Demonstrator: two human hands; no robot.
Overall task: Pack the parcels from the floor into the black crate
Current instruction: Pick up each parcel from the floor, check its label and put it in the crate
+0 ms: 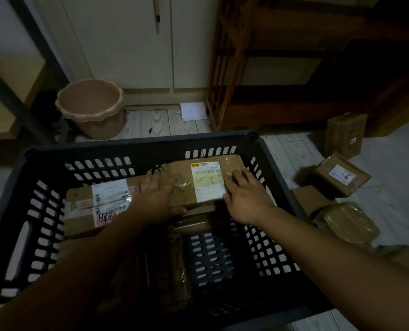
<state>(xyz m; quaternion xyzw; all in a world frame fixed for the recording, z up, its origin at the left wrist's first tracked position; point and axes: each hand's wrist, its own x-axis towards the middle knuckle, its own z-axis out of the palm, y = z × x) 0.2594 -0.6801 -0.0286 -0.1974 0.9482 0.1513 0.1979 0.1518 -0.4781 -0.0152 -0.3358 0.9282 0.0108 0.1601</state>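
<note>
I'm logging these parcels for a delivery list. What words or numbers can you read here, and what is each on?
"00 59": label on the right parcel in the crate; its other print is blurred.
"6": handwritten on the label of the floor parcel beside the crate.
Red stamp and label on the left parcel: too blurred to read.
Small sticker on the upright parcel: too small to read.

Both bare forearms reach forward and converge, the left from the lower left and the right from the lower right. The left hand lies palm down with its fingers straight and close together, flat on top of a parcel, its thumb stretched toward the right hand along the parcel's near edge. The right hand, just beside the left, also lies palm down, fingers straight and slightly spread on the same parcel. The two hands are not touching.
</note>
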